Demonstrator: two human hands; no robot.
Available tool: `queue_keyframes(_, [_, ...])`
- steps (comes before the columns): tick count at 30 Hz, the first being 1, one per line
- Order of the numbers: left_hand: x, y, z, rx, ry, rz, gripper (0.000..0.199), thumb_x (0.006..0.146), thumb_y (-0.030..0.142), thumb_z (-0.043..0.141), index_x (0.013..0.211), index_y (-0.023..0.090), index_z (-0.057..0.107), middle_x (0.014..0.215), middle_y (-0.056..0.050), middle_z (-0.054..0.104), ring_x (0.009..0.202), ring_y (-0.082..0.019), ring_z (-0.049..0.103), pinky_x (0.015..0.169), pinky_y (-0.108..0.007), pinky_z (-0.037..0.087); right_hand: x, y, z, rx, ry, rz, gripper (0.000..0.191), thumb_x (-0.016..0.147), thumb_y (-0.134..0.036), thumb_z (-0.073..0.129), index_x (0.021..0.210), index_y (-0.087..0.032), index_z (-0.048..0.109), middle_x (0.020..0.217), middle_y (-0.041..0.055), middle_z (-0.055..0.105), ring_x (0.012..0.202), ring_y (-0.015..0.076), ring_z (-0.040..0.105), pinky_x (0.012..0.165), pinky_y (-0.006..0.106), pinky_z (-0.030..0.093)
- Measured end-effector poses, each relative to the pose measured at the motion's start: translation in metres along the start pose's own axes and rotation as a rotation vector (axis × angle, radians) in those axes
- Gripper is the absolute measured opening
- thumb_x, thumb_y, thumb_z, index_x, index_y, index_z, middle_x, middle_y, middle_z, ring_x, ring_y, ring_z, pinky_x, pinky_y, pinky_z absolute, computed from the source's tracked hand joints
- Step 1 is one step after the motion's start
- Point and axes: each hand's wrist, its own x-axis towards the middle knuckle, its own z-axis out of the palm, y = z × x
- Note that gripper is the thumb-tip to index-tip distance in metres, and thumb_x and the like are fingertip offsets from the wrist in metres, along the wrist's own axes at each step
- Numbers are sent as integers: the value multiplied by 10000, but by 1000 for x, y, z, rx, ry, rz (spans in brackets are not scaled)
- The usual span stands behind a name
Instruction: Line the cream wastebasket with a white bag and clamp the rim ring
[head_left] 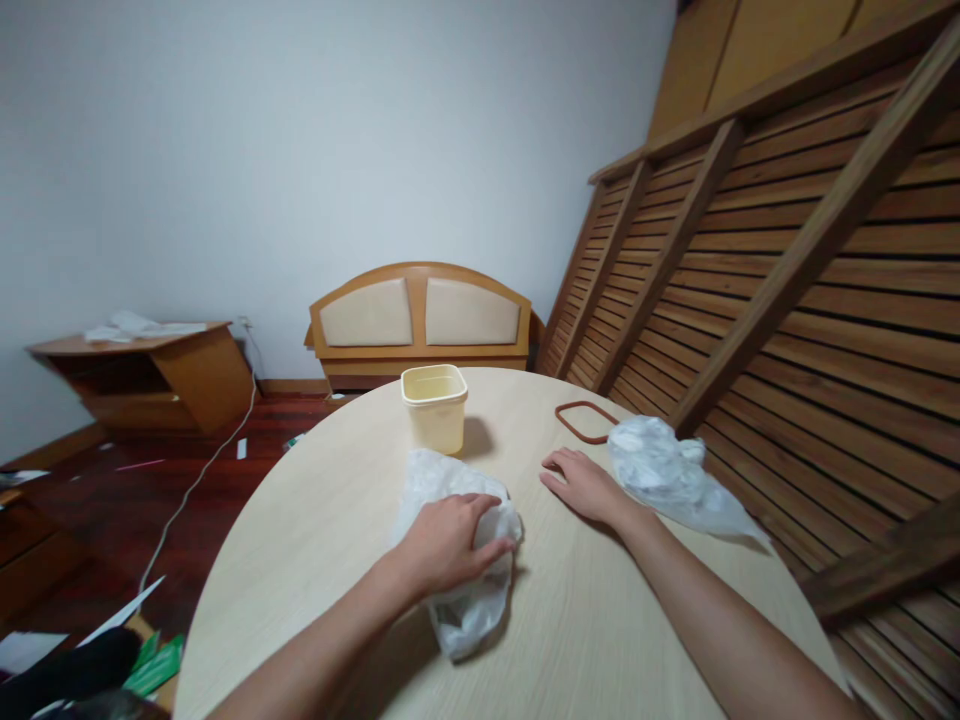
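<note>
My left hand (450, 540) lies palm down on a crumpled white plastic bag (480, 610), its thumb and fingers apart. The bag is spread on a round, light wood table (300, 560). Just beyond it stands an upright pale yellow plastic tub (436, 420) with no lid on. My right hand (581, 485) rests on the tabletop, its fingers stretched out and nothing visible in them. Beside it, to the right, is a second bunched plastic bag (652, 460). A reddish-brown rectangular ring (587, 440) lies flat behind my right hand, close to that bag.
Slatted wooden panels (750, 350) lean along the table's right side. Behind the table stands a padded headboard (420, 315). A low wooden cabinet (165, 380) is at the left, with a white cable (195, 490) trailing across the dark red floor. Papers lie at lower left.
</note>
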Motion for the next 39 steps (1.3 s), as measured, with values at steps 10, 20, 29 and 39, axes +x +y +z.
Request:
queue_keyframes(10, [4, -29, -9, -21, -110, 352, 830, 675, 509, 836, 1398, 226, 544, 1522, -143, 490, 1403, -390, 430, 1155, -568, 357, -11, -21, -1, 58, 20, 42, 262, 992, -356, 501, 1058, -188, 691, 1104, 108, 730, 1064, 252, 659, 945, 383, 492])
queue_keyframes(20, [15, -38, -1, -76, 107, 339, 144, 947, 246, 572, 1012, 243, 701, 1290, -60, 666, 1287, -253, 529, 1094, -436, 439, -22, -60, -16, 290, 48, -371, 309, 944, -137, 495, 1214, -221, 618, 1221, 92, 690, 1164, 232, 618, 1019, 450, 487])
queue_keyframes(29, [17, -37, -4, -263, 332, 244, 153, 973, 291, 547, 940, 209, 672, 1024, -72, 675, 970, -197, 625, 904, -342, 495, -26, -65, -23, 280, 94, -458, 468, 898, -255, 657, 1344, -226, 519, 1314, 121, 629, 1230, 268, 566, 1049, 494, 463])
queue_keyframes(39, [21, -44, 0, -205, 465, 17, 172, 943, 299, 548, 892, 191, 672, 792, -21, 658, 675, -152, 564, 657, -273, 447, -27, -66, -25, 228, 110, -647, 382, 812, -360, 741, 1153, -236, 624, 1413, 136, 555, 1314, 303, 503, 1083, 506, 428])
